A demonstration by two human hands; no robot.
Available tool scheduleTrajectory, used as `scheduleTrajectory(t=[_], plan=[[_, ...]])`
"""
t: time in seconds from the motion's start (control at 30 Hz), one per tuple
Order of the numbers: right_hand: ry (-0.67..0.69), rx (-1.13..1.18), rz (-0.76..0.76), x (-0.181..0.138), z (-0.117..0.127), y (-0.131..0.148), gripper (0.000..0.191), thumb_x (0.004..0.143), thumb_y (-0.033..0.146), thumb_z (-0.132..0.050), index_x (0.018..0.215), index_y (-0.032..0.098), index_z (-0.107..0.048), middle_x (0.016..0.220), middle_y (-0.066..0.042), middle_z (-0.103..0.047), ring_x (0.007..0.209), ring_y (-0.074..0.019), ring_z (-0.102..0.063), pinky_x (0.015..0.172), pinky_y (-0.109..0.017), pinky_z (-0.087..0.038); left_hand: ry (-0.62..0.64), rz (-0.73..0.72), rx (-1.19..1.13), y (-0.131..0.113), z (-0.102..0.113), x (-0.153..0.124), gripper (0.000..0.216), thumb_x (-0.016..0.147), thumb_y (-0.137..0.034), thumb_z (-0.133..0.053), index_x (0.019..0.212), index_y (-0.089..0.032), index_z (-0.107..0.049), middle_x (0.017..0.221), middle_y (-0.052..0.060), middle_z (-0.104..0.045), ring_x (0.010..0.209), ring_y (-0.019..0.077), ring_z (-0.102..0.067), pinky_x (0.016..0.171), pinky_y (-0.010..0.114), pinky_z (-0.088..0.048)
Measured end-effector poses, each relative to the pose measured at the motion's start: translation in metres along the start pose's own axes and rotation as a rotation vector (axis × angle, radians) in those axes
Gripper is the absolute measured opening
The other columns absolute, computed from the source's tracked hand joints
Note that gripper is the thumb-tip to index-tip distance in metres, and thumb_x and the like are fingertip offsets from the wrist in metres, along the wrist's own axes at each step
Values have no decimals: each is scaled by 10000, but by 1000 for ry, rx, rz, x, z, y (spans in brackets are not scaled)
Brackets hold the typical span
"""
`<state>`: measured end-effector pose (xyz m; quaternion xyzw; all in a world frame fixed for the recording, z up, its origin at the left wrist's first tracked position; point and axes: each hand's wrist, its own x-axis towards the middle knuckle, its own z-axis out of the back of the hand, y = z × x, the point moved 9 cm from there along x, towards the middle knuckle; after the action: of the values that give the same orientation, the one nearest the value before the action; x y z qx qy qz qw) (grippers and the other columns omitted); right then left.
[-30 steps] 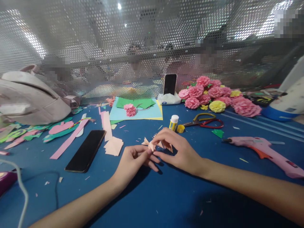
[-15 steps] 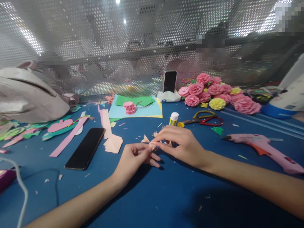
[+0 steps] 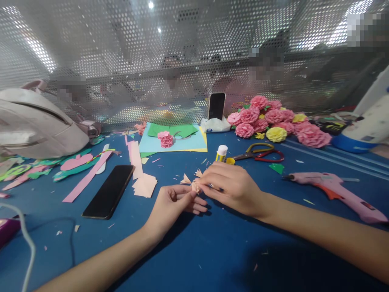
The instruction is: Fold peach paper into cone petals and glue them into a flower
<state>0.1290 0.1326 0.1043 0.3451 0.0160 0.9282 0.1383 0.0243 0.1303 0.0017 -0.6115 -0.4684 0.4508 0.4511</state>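
Both my hands meet over the middle of the blue table (image 3: 188, 251). My left hand (image 3: 172, 205) pinches the near end of a small folded peach paper piece (image 3: 192, 182) with pointed, fringed tips. My right hand (image 3: 232, 187) closes its fingers on the same paper from the right and hides most of it. A stack of peach paper squares (image 3: 145, 185) lies just left of the hands. A glue stick (image 3: 221, 153) with its yellow cap (image 3: 230, 161) off stands right behind my right hand.
A black phone (image 3: 109, 191) lies flat at left, scissors (image 3: 258, 153) and a pink glue gun (image 3: 334, 187) at right. Pink and yellow paper flowers (image 3: 273, 121) are heaped at the back right. A second phone (image 3: 216, 106) stands propped by the mesh wall; a bag (image 3: 36, 125) sits far left.
My right hand has curled further over the peach paper, covering more of it, while the left hand keeps its pinch. The hands have stayed in about the same spot.
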Motion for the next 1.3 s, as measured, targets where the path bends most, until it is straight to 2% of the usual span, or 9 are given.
scheduleTrajectory(t=[0.37, 0.63, 0.93, 1.2, 1.3], plan=[[-13, -124, 81, -1, 1, 9, 211, 974, 187, -486, 850, 156, -653, 798, -77, -680, 752, -177, -598, 722, -302, -462, -2, -33, 2, 1, -1, 1, 403, 808, -453, -718, 942, -73, -708, 870, 162, -781, 794, 256, -766, 714, 321, -622], [-9, -162, 88, 0, 0, 9, 223, 978, 187, -482, 840, 158, -655, 802, -78, -687, 756, -174, -595, 713, -303, -466, -8, -41, -17, 3, 0, 0, 379, 801, -439, -728, 929, -82, -716, 853, 149, -783, 782, 244, -766, 695, 308, -622], [11, -292, 142, 0, -2, 15, 243, 970, 167, -493, 806, 151, -671, 761, -70, -684, 722, -175, -573, 653, -294, -457, 5, -50, -10, 4, -1, 0, 335, 840, -398, -702, 948, -82, -718, 885, 147, -782, 805, 229, -765, 693, 275, -612], [-2, -277, 182, -3, -4, 18, 183, 940, 132, -539, 827, 115, -682, 758, -84, -679, 724, -178, -568, 657, -293, -467, 12, -61, 15, 4, -2, 0, 350, 848, -409, -688, 941, -73, -715, 897, 155, -776, 808, 225, -763, 687, 255, -604], [-47, -256, 181, -1, 1, 18, 178, 933, 128, -552, 810, 110, -680, 752, -81, -679, 719, -174, -571, 653, -286, -471, 5, -54, 15, 4, -1, 2, 360, 842, -414, -695, 949, -71, -715, 891, 161, -777, 810, 232, -763, 686, 259, -604]])
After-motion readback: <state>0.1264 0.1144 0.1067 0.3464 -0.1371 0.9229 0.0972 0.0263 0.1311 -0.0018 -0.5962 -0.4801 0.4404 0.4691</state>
